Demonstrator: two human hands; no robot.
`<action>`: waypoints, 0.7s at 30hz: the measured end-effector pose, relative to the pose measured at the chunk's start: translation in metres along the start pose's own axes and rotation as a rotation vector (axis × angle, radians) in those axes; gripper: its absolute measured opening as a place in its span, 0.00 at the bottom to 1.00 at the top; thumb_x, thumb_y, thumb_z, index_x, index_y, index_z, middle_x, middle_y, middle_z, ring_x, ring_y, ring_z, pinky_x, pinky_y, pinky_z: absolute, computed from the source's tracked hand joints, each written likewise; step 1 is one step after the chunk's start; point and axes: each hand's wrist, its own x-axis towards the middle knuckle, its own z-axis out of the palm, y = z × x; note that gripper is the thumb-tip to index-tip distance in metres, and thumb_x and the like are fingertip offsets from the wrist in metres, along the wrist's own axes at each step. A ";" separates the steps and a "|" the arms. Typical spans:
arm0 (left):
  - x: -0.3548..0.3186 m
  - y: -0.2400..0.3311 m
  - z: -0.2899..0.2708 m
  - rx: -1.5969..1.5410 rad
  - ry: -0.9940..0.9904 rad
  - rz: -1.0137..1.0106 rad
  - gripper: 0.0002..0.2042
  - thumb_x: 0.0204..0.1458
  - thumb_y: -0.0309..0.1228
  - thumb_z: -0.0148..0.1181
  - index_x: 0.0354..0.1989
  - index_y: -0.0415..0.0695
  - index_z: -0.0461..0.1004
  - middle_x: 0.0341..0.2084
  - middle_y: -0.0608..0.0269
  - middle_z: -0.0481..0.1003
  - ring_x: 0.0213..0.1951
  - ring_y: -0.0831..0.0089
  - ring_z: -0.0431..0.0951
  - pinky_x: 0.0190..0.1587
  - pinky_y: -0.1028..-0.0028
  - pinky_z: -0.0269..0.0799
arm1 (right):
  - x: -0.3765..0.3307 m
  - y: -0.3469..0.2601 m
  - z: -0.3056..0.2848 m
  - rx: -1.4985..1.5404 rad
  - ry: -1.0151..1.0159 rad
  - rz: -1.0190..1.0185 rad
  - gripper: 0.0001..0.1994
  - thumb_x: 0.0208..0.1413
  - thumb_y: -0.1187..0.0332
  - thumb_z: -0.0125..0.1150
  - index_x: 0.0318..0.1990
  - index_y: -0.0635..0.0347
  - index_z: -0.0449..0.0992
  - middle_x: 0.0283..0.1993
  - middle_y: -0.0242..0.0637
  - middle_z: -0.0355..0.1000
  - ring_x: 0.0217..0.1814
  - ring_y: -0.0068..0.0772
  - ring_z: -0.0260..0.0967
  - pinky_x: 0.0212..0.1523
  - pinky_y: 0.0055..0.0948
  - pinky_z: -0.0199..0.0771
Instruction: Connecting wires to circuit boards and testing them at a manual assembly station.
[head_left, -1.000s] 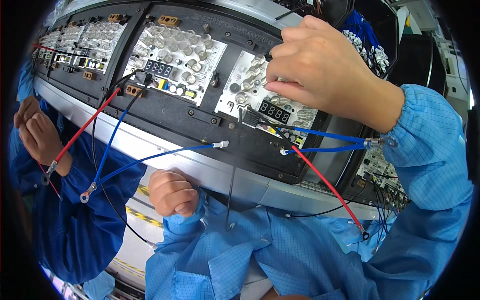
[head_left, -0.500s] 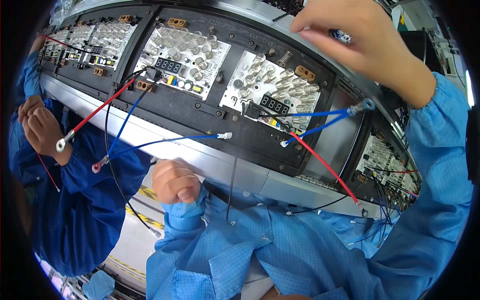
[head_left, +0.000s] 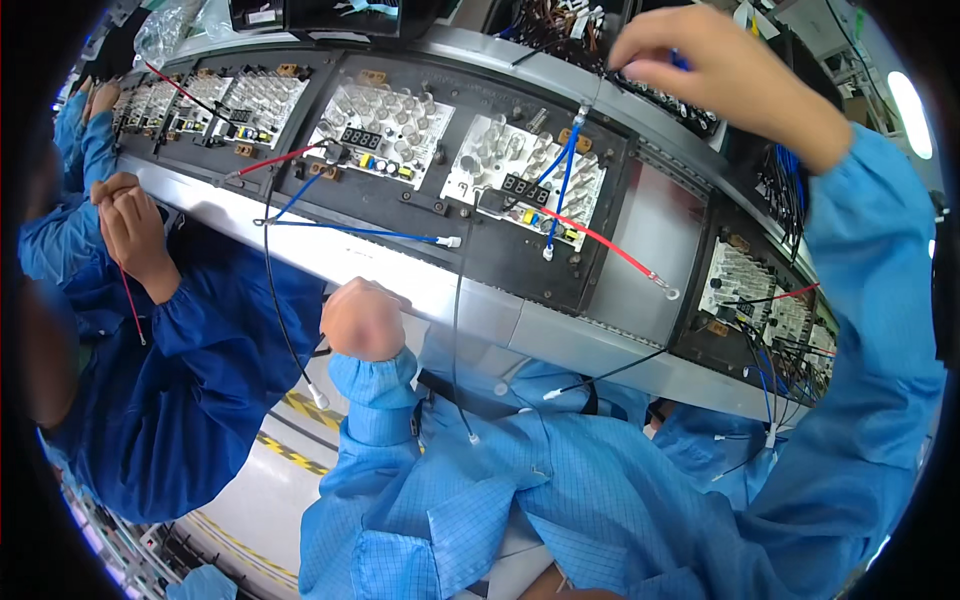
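Observation:
My right hand (head_left: pixel 690 70) is raised over the far rail at upper right, thumb and fingertips drawn together; I cannot make out what they hold. A little below its fingertips, blue wires (head_left: pixel 568 160) stand up with a ring terminal from the nearer circuit board (head_left: pixel 478 150), which bears clear round parts and a dark digit display (head_left: pixel 525 188). A red wire (head_left: pixel 605 245) with a ring terminal reaches right from this board. My left hand (head_left: pixel 363 318) is a closed, blurred fist at the front edge of the silver rail; its inside is hidden.
Another board (head_left: pixel 385 130) sits left on the black fixture (head_left: pixel 425 220), its wires hanging over the silver rail (head_left: pixel 480 300). At left, a co-worker's clasped hands (head_left: pixel 135 235) are close by. Bundled wires (head_left: pixel 570 25) fill a bin at the back. More boards (head_left: pixel 735 280) lie at right.
The view has shifted, showing more of the back. The blue wires' ring terminal has swung up and left, and the red wire now lies higher. My left fist stays closed by the rail.

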 end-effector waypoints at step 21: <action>0.009 -0.007 0.000 0.032 -0.002 0.072 0.23 0.63 0.41 0.45 0.20 0.39 0.70 0.08 0.64 0.64 0.10 0.79 0.62 0.09 0.82 0.60 | 0.016 0.016 0.081 -0.138 -0.306 0.631 0.14 0.50 0.54 0.65 0.26 0.56 0.77 0.20 0.31 0.72 0.23 0.29 0.70 0.25 0.30 0.67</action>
